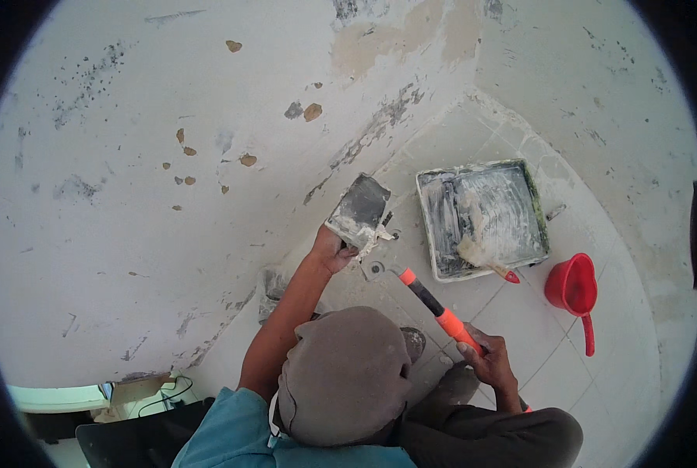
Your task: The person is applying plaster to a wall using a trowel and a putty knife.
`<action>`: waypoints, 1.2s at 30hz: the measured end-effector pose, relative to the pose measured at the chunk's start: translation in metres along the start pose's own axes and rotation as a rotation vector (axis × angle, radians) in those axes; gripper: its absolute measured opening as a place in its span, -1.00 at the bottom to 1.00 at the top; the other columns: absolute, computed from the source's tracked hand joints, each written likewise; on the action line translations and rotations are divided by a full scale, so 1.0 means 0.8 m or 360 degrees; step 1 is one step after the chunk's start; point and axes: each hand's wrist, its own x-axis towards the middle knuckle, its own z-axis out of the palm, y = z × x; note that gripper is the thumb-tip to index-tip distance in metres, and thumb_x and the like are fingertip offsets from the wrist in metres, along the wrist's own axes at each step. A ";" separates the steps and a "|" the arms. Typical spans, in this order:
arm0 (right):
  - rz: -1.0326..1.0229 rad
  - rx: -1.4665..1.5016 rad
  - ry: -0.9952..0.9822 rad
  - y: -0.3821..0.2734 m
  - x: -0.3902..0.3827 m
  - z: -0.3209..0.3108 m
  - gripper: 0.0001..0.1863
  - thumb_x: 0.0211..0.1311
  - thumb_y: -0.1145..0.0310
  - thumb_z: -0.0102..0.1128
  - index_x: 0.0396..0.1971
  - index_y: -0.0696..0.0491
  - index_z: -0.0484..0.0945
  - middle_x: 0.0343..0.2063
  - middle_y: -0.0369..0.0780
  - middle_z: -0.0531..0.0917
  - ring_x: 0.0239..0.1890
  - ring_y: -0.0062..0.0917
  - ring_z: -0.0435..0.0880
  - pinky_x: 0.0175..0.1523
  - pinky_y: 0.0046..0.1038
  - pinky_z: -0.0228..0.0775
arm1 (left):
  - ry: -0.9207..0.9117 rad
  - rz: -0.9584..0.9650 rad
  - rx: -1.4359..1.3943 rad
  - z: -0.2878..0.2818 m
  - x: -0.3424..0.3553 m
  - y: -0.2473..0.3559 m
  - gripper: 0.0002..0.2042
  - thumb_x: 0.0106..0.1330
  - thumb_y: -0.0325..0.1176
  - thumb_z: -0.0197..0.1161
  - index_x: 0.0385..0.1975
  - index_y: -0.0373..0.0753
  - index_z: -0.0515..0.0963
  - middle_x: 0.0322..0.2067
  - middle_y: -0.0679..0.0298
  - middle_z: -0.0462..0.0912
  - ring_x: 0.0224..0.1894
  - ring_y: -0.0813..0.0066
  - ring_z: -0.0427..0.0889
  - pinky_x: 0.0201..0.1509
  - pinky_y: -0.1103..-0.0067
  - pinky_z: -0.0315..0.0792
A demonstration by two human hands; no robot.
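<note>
Close to the wall's foot, my left hand [335,250] is closed on the lower edge of a flat grey rectangular plate [363,204] smeared with white paste; its exact kind is unclear. My right hand [490,359] is wrapped around the orange end of a long-handled tool [426,298] with orange and black bands. The tool's grey metal head [374,270], with a round pivot, points toward the plate just below it. To the right lies a black tray [433,226] coated in white paste, with a red-handled brush [485,259] across its near edge.
A red dipper [573,285] sits on the tiled floor right of the tray. The chipped white wall [169,273] rises on the left, meeting another wall at the far corner. A crumpled clear bag [274,293] lies by my left forearm. My folded legs are in front.
</note>
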 end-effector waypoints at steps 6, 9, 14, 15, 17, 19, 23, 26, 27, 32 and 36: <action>-0.0057 -0.0100 -0.0008 -0.015 -0.003 -0.006 -0.53 0.32 0.31 0.40 0.18 0.15 0.61 -0.19 -0.02 0.79 -0.17 -0.42 0.79 0.02 -0.40 0.56 | -0.0506 -0.0181 0.0030 -0.008 -0.007 0.033 -0.73 0.55 -0.23 0.03 0.05 -0.20 0.57 -0.19 0.18 0.73 -0.33 0.41 0.76 -0.37 0.48 0.67; -0.0030 -0.0180 0.0015 -0.017 -0.007 -0.013 -0.53 0.32 0.30 0.40 0.18 0.16 0.60 -0.14 0.01 0.78 -0.11 -0.31 0.81 0.05 -0.39 0.57 | 0.0429 -0.0098 0.0744 0.081 -0.025 0.030 -0.78 0.54 -0.23 0.01 -0.07 -0.17 0.54 -0.35 0.31 0.67 -0.49 0.54 0.62 -0.63 0.61 0.30; -0.0106 -0.0187 0.0008 -0.017 -0.006 -0.006 -0.52 0.30 0.33 0.41 0.17 0.19 0.60 -0.08 0.05 0.76 -0.03 -0.23 0.80 0.10 -0.36 0.57 | 0.0509 -0.0079 0.0964 0.091 -0.031 0.045 -0.78 0.55 -0.25 0.03 0.00 -0.16 0.53 -0.34 0.34 0.66 -0.44 0.54 0.65 -0.52 0.56 0.42; -0.0072 -0.0179 -0.0004 -0.017 -0.006 -0.005 -0.52 0.29 0.35 0.42 0.16 0.20 0.60 -0.06 0.05 0.75 -0.01 -0.22 0.79 0.10 -0.35 0.57 | 0.0477 -0.0071 0.1022 0.087 -0.031 0.046 -0.78 0.55 -0.25 0.02 0.02 -0.16 0.52 -0.34 0.34 0.66 -0.44 0.54 0.65 -0.50 0.57 0.41; -0.0151 -0.0150 0.0033 -0.009 -0.004 0.000 -0.52 0.28 0.36 0.42 0.16 0.20 0.60 -0.07 0.05 0.75 -0.02 -0.23 0.80 0.10 -0.36 0.58 | 0.0490 -0.0066 0.1056 0.092 -0.030 0.043 -0.75 0.55 -0.22 0.02 0.03 -0.17 0.54 -0.28 0.33 0.68 -0.37 0.51 0.68 -0.42 0.52 0.50; -0.0229 -0.0129 0.0074 -0.004 -0.003 0.003 -0.52 0.28 0.37 0.43 0.17 0.21 0.60 -0.07 0.05 0.75 -0.02 -0.24 0.80 0.10 -0.36 0.58 | 0.0497 -0.0058 0.1084 0.088 -0.028 0.041 -0.72 0.55 -0.18 0.02 0.04 -0.17 0.56 -0.22 0.32 0.70 -0.30 0.48 0.70 -0.34 0.46 0.58; -0.0210 -0.0144 0.0065 -0.008 -0.005 0.004 -0.52 0.29 0.38 0.42 0.17 0.23 0.59 -0.05 0.06 0.75 0.00 -0.31 0.79 0.12 -0.38 0.55 | 0.0435 -0.0008 0.1118 0.077 -0.021 0.038 -0.73 0.55 -0.16 0.02 0.03 -0.14 0.56 -0.22 0.34 0.69 -0.28 0.49 0.68 -0.29 0.44 0.58; -0.0125 -0.0059 0.0065 0.002 -0.004 0.012 -0.52 0.32 0.36 0.40 0.18 0.24 0.58 -0.03 0.05 0.74 0.01 -0.35 0.77 0.13 -0.39 0.54 | 0.0528 0.0046 0.1096 0.105 -0.026 0.030 -0.72 0.57 -0.21 -0.01 0.07 -0.19 0.52 -0.25 0.35 0.64 -0.26 0.51 0.66 -0.29 0.49 0.56; -0.0147 0.0004 0.0100 0.006 -0.006 0.013 -0.52 0.33 0.35 0.39 0.18 0.25 0.57 -0.02 0.05 0.74 0.01 -0.37 0.76 0.13 -0.40 0.54 | 0.0568 0.0080 0.1080 0.114 -0.024 0.022 -0.72 0.58 -0.25 -0.04 0.10 -0.23 0.49 -0.29 0.35 0.60 -0.25 0.52 0.65 -0.29 0.54 0.54; -0.0057 0.0075 0.0180 -0.006 0.005 0.018 -0.54 0.42 0.32 0.28 0.22 0.24 0.54 -0.09 -0.02 0.76 -0.08 -0.46 0.73 0.07 -0.42 0.53 | 0.0498 0.0708 0.1457 0.079 -0.020 -0.014 -0.62 0.58 -0.24 0.06 0.29 -0.27 0.40 0.04 0.26 0.57 0.14 0.36 0.53 0.26 0.50 0.44; 0.0102 0.0239 0.0243 -0.028 -0.004 0.002 -0.53 0.47 0.30 0.22 0.28 0.20 0.51 -0.32 -0.25 0.71 -0.30 -0.65 0.59 -0.08 -0.48 0.50 | 0.0327 0.1252 0.0511 0.096 -0.005 0.000 -0.70 0.59 -0.24 0.06 0.19 -0.22 0.43 0.00 0.27 0.63 -0.06 0.49 0.60 -0.02 0.48 0.47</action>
